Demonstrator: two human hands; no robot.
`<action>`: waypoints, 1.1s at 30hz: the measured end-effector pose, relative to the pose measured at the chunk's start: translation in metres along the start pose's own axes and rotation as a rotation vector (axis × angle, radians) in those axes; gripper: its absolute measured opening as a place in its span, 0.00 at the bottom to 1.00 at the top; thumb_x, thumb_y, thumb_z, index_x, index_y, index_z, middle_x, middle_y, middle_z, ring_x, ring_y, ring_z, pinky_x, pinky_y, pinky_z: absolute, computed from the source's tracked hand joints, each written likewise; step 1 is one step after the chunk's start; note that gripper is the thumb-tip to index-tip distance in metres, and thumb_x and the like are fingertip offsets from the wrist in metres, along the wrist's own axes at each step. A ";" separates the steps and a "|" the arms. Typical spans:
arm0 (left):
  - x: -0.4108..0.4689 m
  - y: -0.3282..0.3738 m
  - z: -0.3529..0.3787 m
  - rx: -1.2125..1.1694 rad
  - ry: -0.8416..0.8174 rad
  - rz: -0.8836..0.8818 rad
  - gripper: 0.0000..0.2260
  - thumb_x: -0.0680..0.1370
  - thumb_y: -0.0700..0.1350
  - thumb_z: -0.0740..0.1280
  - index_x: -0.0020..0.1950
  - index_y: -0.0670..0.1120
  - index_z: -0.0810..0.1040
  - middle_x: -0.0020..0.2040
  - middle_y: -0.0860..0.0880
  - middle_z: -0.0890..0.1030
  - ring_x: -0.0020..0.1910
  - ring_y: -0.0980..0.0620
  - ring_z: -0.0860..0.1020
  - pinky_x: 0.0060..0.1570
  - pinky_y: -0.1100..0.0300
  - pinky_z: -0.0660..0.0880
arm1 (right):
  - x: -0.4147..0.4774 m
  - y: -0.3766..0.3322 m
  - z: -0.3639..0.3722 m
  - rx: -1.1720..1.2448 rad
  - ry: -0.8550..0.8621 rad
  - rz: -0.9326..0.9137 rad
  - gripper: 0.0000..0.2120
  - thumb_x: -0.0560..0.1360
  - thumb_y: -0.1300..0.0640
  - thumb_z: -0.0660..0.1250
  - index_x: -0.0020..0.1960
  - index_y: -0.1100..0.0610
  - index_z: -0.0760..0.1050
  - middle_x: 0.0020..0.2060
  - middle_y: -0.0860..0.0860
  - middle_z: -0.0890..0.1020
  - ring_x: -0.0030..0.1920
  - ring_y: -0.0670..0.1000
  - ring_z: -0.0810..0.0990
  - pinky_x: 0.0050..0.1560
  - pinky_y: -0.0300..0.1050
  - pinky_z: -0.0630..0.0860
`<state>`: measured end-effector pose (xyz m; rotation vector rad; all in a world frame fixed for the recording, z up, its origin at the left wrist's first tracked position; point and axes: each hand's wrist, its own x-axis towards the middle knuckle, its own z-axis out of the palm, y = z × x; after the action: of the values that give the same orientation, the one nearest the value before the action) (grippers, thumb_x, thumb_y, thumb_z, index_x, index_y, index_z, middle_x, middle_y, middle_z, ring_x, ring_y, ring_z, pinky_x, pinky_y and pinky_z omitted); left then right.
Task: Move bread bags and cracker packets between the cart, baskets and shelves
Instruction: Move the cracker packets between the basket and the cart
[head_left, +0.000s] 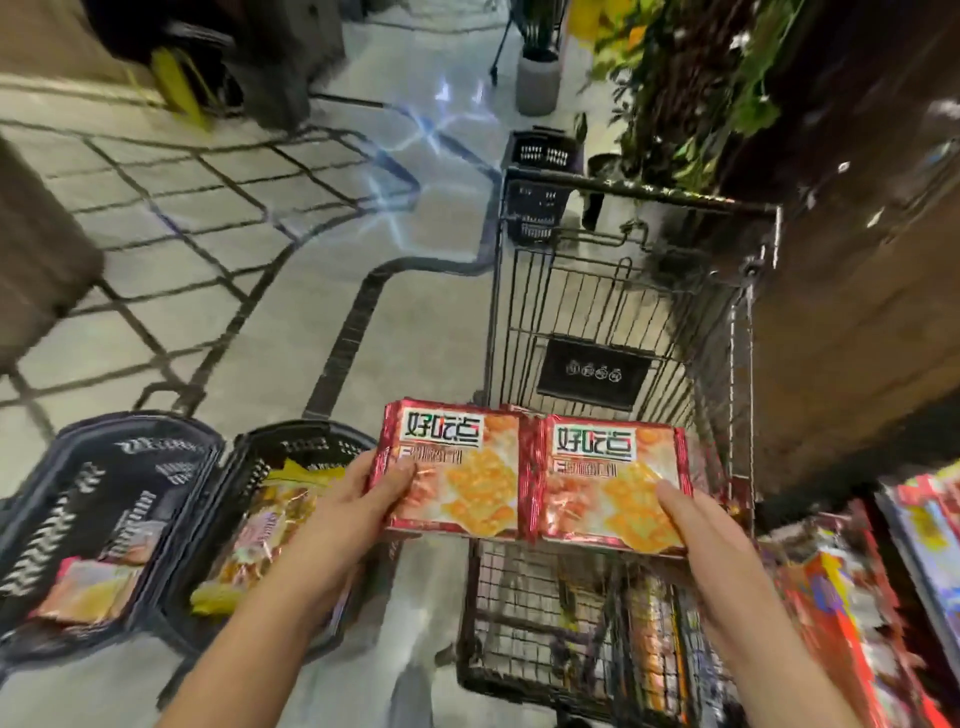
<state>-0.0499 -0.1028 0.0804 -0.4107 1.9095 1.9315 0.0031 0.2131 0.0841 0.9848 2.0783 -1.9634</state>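
Cracker packets (530, 483) in curled fingers (397, 478)

the left cracker packet (462, 483) and right cracker packet (613, 488) each read "好吃点"; basket (104, 483) lettering is blurred.

left grip (358, 512) and right grip (701, 540) are bare, as are both forearms (270, 623).

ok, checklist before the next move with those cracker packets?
1. Left hand grips left packets: ok.
2. Right hand grips right packets: ok.
3. Cart floor under the packets free: cannot tell, hidden.
4. Far-left basket has room: ok.
5. Packet count per hand: cannot tell.
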 end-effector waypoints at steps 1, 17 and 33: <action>-0.012 -0.004 -0.007 -0.030 0.046 0.002 0.13 0.80 0.52 0.67 0.64 0.51 0.80 0.54 0.49 0.87 0.54 0.48 0.86 0.62 0.45 0.78 | -0.003 -0.002 0.007 -0.026 -0.051 -0.023 0.24 0.74 0.33 0.70 0.60 0.48 0.81 0.54 0.45 0.86 0.59 0.53 0.83 0.68 0.62 0.73; -0.267 -0.115 -0.121 -0.390 0.800 0.006 0.11 0.83 0.48 0.65 0.64 0.48 0.80 0.53 0.46 0.88 0.48 0.48 0.87 0.43 0.56 0.81 | -0.100 0.034 0.184 -0.182 -0.795 -0.038 0.15 0.77 0.49 0.71 0.59 0.56 0.82 0.56 0.57 0.86 0.52 0.55 0.87 0.55 0.57 0.83; -0.455 -0.195 -0.374 -0.440 0.944 0.119 0.11 0.83 0.51 0.64 0.64 0.53 0.79 0.54 0.51 0.88 0.53 0.51 0.86 0.58 0.51 0.79 | -0.323 0.111 0.437 -0.273 -0.979 -0.084 0.13 0.81 0.50 0.67 0.61 0.55 0.80 0.53 0.54 0.88 0.54 0.56 0.86 0.61 0.56 0.78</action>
<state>0.4181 -0.5089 0.1114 -1.6011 1.9724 2.4927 0.1645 -0.3179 0.0850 -0.1401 1.7006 -1.6042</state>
